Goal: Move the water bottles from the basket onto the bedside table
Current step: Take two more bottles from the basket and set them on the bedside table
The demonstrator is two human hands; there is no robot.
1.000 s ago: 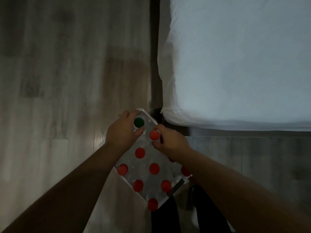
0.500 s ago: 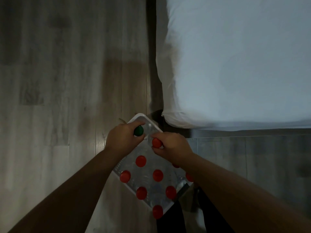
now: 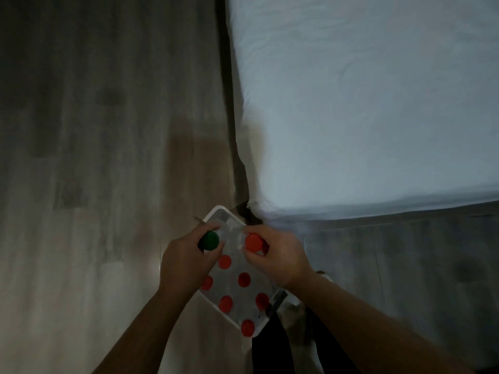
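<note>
Two bottles [image 3: 209,240] higher now, within hands [image 3: 280,261]

From where I stand I count seven red-capped bottles [image 3: 244,279] and one green-capped bottle [image 3: 210,240], eight in all. One basket [image 3: 220,208], one bed [image 3: 364,103], two grips: left grip [image 3: 183,265], right grip [image 3: 280,260].

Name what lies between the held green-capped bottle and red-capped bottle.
Only the pale inside of the basket shows between the green-capped bottle and the red-capped bottle, in head view.
</note>
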